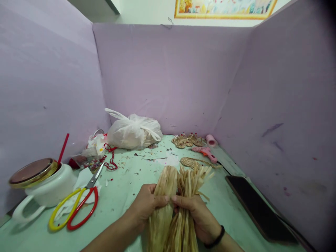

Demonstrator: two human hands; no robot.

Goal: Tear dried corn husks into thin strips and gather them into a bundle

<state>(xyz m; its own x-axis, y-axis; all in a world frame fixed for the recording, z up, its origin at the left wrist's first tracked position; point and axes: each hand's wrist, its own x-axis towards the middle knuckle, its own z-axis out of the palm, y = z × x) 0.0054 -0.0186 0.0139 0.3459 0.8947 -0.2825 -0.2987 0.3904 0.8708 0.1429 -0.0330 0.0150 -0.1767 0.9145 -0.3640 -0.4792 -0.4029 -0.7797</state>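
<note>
My left hand (pixel 149 204) is closed around a broad, flat strip of dried straw-coloured leaf (pixel 166 182), its thumb lying across the front. Beside it, my right hand (pixel 195 213) grips a bundle of narrow dried strips (pixel 187 185), whose loose ends fan out at the top. The two thumbs nearly meet between the strip and the bundle. Both lengths run down past the bottom of the view. A dark band circles my right wrist. Just beyond the bundle lies a flat coil of braided straw (pixel 189 161).
Scissors (pixel 81 206) and a lidded white mug (pixel 55 185) stand left, near red cord (pixel 112 161) and beads. A tied plastic bag (pixel 133 131) sits at the back. Braided pieces (pixel 183 140), a pink glue gun (pixel 206 152), a pink roll (pixel 211 140) and a phone (pixel 258 210) are right.
</note>
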